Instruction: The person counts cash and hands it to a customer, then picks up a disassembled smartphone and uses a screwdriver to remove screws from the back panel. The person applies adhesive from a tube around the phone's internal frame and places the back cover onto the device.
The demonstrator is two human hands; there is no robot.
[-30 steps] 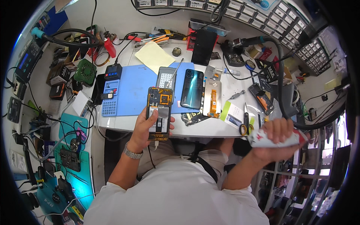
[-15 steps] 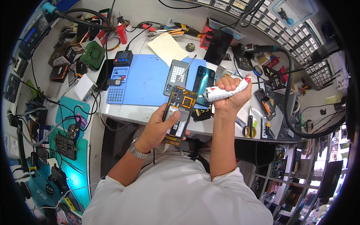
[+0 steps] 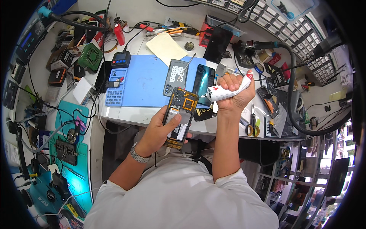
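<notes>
My left hand is closed round an opened smartphone above the table's front edge. The phone's back cover is off, so its battery, inner parts and orange-edged frame show. My thumb lies across the battery. My right hand, in a fist, squeezes a white tube with a red end. The tube's narrow end points left toward the phone's upper part; whether its tip touches the phone I cannot tell. Just beyond lie a grey phone back cover with a thin tool resting on it, and a teal phone.
A blue mat covers the middle of the white table. Scissors lie right of my right forearm, near a phone frame. A yellowish cloth and a black phone lie farther back. A thick hose curves down on the right.
The whole view has shifted slightly. Both hands keep their grips, and the tube's narrow end stays close to the opened phone.
</notes>
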